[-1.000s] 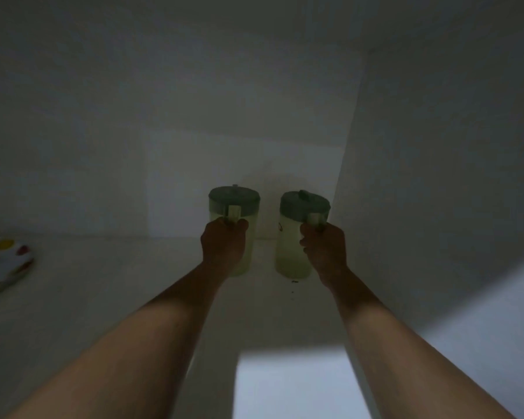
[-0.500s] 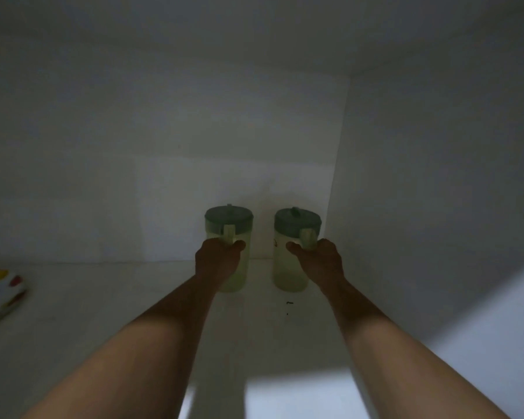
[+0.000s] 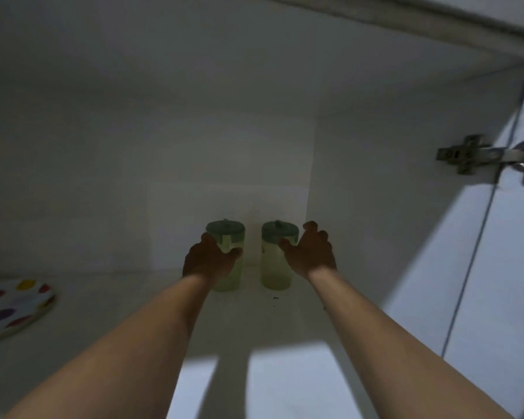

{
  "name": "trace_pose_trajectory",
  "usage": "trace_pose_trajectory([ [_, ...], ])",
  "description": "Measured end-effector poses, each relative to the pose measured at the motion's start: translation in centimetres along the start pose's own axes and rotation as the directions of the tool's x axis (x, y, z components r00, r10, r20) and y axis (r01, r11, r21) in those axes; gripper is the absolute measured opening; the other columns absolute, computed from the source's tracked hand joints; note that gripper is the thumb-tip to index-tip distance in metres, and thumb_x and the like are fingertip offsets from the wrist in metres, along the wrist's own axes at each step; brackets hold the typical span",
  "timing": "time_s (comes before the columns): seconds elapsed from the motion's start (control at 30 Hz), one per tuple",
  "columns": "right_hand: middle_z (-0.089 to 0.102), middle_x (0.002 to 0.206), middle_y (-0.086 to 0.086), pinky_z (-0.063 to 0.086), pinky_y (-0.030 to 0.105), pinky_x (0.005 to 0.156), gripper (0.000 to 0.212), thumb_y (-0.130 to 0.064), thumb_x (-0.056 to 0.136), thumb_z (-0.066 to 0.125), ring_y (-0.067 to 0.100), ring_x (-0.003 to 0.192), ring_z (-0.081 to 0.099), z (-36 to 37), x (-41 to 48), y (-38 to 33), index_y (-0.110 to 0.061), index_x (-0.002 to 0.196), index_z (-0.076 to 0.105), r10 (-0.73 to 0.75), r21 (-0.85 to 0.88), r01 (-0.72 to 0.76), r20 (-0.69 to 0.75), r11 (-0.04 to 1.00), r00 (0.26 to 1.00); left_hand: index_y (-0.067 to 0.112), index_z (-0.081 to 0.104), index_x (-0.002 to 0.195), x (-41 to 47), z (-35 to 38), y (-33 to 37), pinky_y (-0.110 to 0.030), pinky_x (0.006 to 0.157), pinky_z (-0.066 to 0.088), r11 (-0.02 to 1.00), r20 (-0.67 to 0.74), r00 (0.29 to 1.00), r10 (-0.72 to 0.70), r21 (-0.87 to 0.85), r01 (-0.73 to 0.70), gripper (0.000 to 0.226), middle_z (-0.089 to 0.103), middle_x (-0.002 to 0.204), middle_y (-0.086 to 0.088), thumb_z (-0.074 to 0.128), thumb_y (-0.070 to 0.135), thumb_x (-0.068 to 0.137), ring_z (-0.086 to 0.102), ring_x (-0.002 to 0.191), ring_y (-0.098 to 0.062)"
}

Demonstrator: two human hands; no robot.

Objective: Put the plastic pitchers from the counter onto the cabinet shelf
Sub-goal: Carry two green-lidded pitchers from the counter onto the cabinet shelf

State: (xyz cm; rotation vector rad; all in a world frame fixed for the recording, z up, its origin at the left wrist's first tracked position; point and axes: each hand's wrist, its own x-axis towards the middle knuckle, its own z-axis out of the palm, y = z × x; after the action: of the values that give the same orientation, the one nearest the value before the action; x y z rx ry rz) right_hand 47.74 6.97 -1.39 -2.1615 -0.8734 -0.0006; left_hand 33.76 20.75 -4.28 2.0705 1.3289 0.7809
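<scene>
Two pale green plastic pitchers with darker green lids stand upright side by side on the cabinet shelf (image 3: 133,322), near its back right corner. My left hand (image 3: 208,261) is still on the handle of the left pitcher (image 3: 235,276), thumb stretched across the body; the fingers are hidden and the hold looks loose. My right hand (image 3: 310,255) has its fingers spread, just right of the right pitcher (image 3: 273,270), with only the thumb tip at its handle.
A white plate with coloured dots (image 3: 12,306) lies at the shelf's left edge. The cabinet's right side wall (image 3: 390,207) is close beside the right pitcher. The open door with its metal hinge (image 3: 478,154) is at the far right.
Both pitchers came down onto the shelf. My right hand let go of its handle and spread out; my left hand loosened. The view tilted up and now shows the hinge.
</scene>
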Motion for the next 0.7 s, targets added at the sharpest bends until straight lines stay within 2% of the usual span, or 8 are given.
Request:
trace_pose_trajectory([
  [0.07,0.042,0.141,0.014,0.046,0.049,0.104,0.075,-0.056,0.091,0.060,0.037,0.130,0.046,-3.1,-5.7,-2.1,-0.019,0.149,0.030,-0.025,-0.067,0.026,0.004,0.997,1.000,0.016,0.037,0.141,-5.2,-4.1,0.5,-0.043,0.095,0.050,0.992,-0.034,0.993,0.114,0.063,-0.112,0.079,0.057,0.132,-0.014,0.062,0.061,0.082,0.055,0.119,-0.037],
  [0.17,0.041,0.143,0.017,0.044,0.048,0.107,0.071,-0.049,0.094,0.057,0.038,0.132,0.044,-3.9,-7.0,-2.9,-0.019,0.151,0.027,-0.046,-0.151,0.053,0.051,0.987,0.998,0.021,0.039,0.139,-6.7,-5.4,1.5,-0.044,0.095,0.050,0.968,-0.011,0.979,0.205,0.153,-0.201,0.071,0.056,0.131,-0.013,0.056,0.063,0.084,0.054,0.119,-0.036],
  [0.23,0.040,0.146,0.019,0.042,0.050,0.109,0.067,-0.038,0.096,0.055,0.040,0.134,0.043,-5.1,-9.6,-3.9,-0.017,0.153,0.026,-0.047,-0.162,0.058,0.068,0.985,0.997,0.022,0.042,0.138,-9.1,-7.3,1.3,-0.045,0.095,0.050,0.937,0.016,0.962,0.273,0.223,-0.269,0.068,0.057,0.130,-0.013,0.053,0.063,0.085,0.055,0.117,-0.036],
  [0.33,0.037,0.152,0.019,0.038,0.049,0.113,0.065,-0.031,0.097,0.051,0.040,0.139,0.039,-7.0,-15.0,-5.7,-0.014,0.155,0.025,-0.083,-0.164,0.090,0.047,0.982,0.995,0.023,0.045,0.139,-14.0,-10.8,0.4,-0.045,0.097,0.048,0.883,-0.024,0.925,0.379,0.308,-0.354,0.065,0.060,0.130,-0.014,0.053,0.060,0.086,0.056,0.117,-0.036],
  [0.43,0.040,0.150,0.021,0.037,0.051,0.112,0.062,-0.033,0.096,0.052,0.041,0.138,0.040,-7.8,-19.1,-7.0,-0.013,0.151,0.031,-0.125,-0.177,0.131,0.044,0.975,0.991,0.021,0.043,0.142,-18.0,-13.7,-0.6,-0.045,0.103,0.043,0.839,-0.044,0.886,0.462,0.347,-0.420,0.063,0.056,0.136,-0.015,0.052,0.055,0.090,0.051,0.125,-0.035],
  [0.53,0.043,0.147,0.021,0.039,0.053,0.110,0.061,-0.040,0.095,0.054,0.041,0.136,0.041,-8.7,-23.7,-8.2,-0.014,0.146,0.037,-0.175,-0.225,0.182,0.051,0.957,0.983,0.021,0.042,0.143,-22.8,-16.4,-2.0,-0.043,0.103,0.042,0.764,-0.068,0.826,0.560,0.429,-0.482,0.059,0.057,0.136,-0.013,0.051,0.050,0.092,0.052,0.124,-0.033],
  [0.7,0.041,0.148,0.021,0.037,0.055,0.110,0.058,-0.044,0.096,0.052,0.041,0.139,0.037,-9.5,-29.1,-10.7,-0.012,0.143,0.040,-0.280,-0.237,0.291,0.078,0.927,0.957,0.018,0.047,0.139,-28.3,-21.3,-3.6,-0.045,0.104,0.041,0.733,-0.140,0.795,0.590,0.506,-0.455,0.054,0.057,0.134,-0.012,0.050,0.047,0.093,0.050,0.124,-0.033],
])
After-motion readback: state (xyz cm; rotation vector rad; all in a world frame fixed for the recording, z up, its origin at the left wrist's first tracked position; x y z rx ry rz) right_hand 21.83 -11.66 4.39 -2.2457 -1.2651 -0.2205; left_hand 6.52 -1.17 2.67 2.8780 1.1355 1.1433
